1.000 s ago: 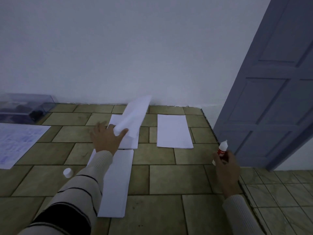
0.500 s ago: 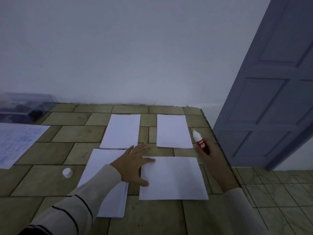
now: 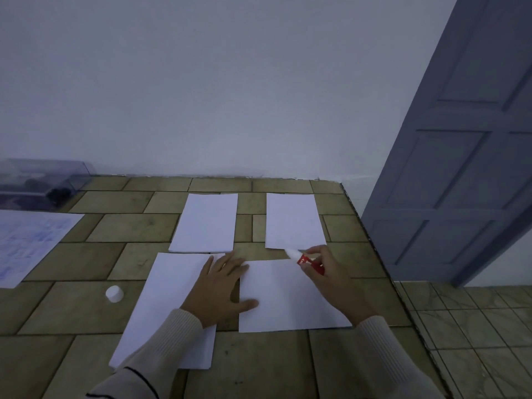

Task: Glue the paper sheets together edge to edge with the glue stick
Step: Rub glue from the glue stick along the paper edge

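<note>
Four paper sheets (image 3: 205, 223) and one loose cap (image 3: 114, 293) lay on the tiled floor (image 3: 72, 309), the left hand (image 3: 221, 286) pressing flat across the nearest two. The right hand (image 3: 331, 280) gripped the single glue stick (image 3: 302, 259), half hidden, tip at a sheet's edge

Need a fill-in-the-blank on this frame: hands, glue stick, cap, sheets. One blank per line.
1. The glue stick is held in the ___ hand.
2. The left hand rests flat across ___ near sheets.
3. The white cap is ___ the glue stick, lying on the floor.
4. In all, ___ plain white sheets lie on the floor.

Missing words: right; two; off; four.
</note>
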